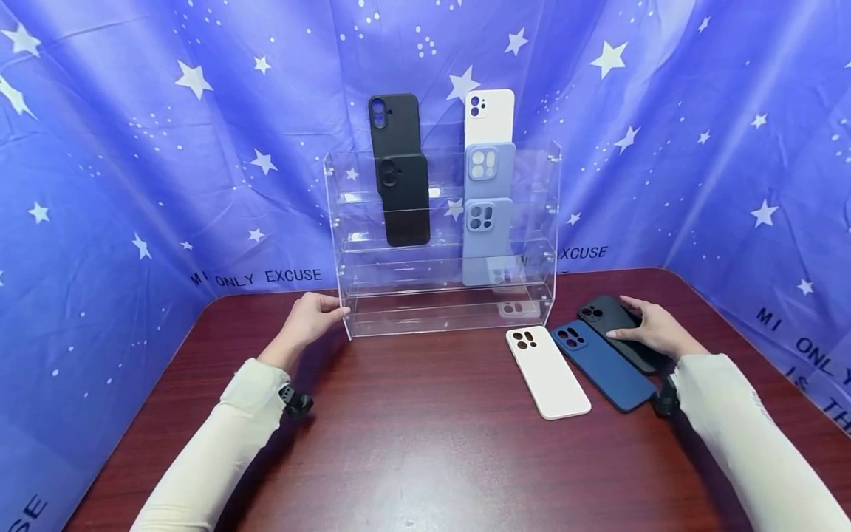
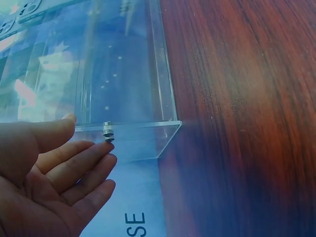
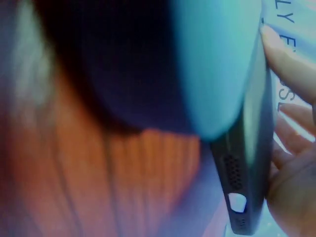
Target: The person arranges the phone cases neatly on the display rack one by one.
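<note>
A clear acrylic display stand [image 1: 405,323] stands at the back of the table. My left hand [image 1: 309,321] holds its left side panel near the bottom, the thumb at the front edge and the fingers on the outer face by a metal screw [image 2: 108,131]. On the right, my right hand [image 1: 654,330] grips a black phone case [image 1: 608,314] by its long edges. In the right wrist view, that case [image 3: 247,173] shows its bottom edge with port cutouts. Beside it lie a dark blue phone case [image 1: 605,367] and a white phone case [image 1: 550,377].
Upright in the stand are two black cases, the upper [image 1: 402,125] behind the lower [image 1: 408,210]. To their right are a white case [image 1: 499,118] and two light blue cases, upper [image 1: 503,170] and lower [image 1: 492,244]. A starry blue curtain [image 1: 266,111] surrounds the dark red table [image 1: 399,428].
</note>
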Demonstrator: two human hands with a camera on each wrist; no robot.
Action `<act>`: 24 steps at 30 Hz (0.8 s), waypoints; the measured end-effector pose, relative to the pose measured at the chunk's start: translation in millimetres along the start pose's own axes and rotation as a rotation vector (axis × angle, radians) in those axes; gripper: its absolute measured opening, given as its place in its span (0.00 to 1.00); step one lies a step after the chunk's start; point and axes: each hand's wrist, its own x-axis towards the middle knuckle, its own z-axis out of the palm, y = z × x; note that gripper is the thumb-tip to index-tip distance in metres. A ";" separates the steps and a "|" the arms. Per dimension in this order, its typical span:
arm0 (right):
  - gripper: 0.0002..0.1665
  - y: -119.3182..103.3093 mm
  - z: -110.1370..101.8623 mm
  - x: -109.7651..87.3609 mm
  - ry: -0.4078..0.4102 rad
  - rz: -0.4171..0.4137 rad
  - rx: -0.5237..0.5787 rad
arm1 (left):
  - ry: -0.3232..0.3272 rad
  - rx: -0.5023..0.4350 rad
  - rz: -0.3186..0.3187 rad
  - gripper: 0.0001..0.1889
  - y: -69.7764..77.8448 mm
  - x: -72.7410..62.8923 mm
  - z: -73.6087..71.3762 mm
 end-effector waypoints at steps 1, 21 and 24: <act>0.53 -0.2 -0.1 -0.3 0.026 0.010 -0.018 | 0.001 0.001 -0.001 0.14 -0.3 -0.3 0.3; 0.30 -42.0 -38.6 -4.0 0.192 0.152 0.312 | -0.011 -0.003 0.001 0.13 1.1 1.8 -1.6; 0.24 -50.2 -43.7 -4.0 0.189 0.157 0.368 | -0.007 -0.002 -0.001 0.13 0.7 0.2 -1.4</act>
